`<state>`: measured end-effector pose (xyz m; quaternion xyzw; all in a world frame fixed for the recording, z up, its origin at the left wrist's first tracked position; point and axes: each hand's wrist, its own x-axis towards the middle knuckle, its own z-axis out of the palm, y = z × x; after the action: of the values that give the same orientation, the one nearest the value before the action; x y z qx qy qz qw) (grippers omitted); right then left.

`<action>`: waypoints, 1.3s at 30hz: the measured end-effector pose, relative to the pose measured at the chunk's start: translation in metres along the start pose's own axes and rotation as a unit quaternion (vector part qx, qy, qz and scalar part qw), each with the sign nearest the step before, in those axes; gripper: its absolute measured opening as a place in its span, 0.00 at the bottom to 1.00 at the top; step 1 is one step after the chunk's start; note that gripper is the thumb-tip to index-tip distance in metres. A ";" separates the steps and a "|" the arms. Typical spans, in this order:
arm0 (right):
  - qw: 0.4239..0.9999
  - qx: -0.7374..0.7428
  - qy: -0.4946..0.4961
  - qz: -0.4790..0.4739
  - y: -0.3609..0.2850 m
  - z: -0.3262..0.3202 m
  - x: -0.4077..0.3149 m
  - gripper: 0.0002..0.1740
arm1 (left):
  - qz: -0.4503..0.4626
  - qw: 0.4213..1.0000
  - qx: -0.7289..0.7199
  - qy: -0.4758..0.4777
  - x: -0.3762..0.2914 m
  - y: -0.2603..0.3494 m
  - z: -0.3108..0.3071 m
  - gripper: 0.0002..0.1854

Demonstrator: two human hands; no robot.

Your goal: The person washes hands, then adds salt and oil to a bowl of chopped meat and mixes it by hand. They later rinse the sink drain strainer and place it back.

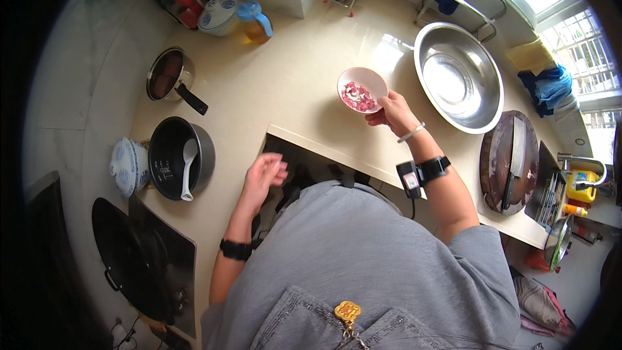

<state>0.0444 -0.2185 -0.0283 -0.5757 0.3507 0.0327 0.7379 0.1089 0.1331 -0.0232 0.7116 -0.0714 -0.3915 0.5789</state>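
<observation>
A small white bowl (349,78) with chopped raw meat (358,97) in it is gripped at its rim by my right hand (392,113). The bowl tilts towards me above the beige counter. My left hand (265,175) holds nothing; its fingers are loosely bent and apart, in the air before my body near the counter's front edge. Nearest to that hand, on the left, stands a black rice-cooker pot (204,160) with a white ladle (188,170) leaning inside. Right of the bowl rests a large stainless steel basin (459,78).
A cleaver (518,150) lies on a round wooden chopping board (495,170) at the right. On the left are a lidded saucepan (167,75), a black wok (129,257) on the cooktop (187,262) and a lidded porcelain pot (129,165). An oil jug (255,24) stands at the back.
</observation>
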 end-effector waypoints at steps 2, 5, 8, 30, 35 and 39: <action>0.999 -0.001 -0.041 -0.023 -0.003 -0.014 -0.026 0.18 | 0.023 0.997 -0.069 -0.035 0.025 0.021 0.042 0.22; 0.997 0.000 -0.063 -0.043 -0.002 -0.021 -0.057 0.20 | 0.014 0.978 -0.191 -0.077 0.057 0.045 0.116 0.30; 0.995 0.013 -0.083 -0.062 0.005 -0.025 -0.084 0.22 | 0.035 0.943 -0.306 -0.127 0.074 0.059 0.175 0.32; 0.772 -0.590 0.009 -0.237 0.041 -0.040 -0.057 0.06 | 0.009 0.965 -0.050 -0.257 0.134 0.035 0.207 0.31; 0.819 -0.492 0.020 -0.293 0.040 -0.045 -0.058 0.13 | 0.067 0.964 0.028 -0.257 0.151 0.023 0.204 0.31; 0.808 -0.520 0.031 -0.276 0.045 -0.032 -0.052 0.19 | 0.088 0.963 0.082 -0.242 0.156 0.021 0.202 0.31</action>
<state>-0.0300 -0.2133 -0.0394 -0.9466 0.1303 -0.0129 0.2946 0.0935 -0.1158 -0.0840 0.6320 -0.3032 -0.4923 0.5160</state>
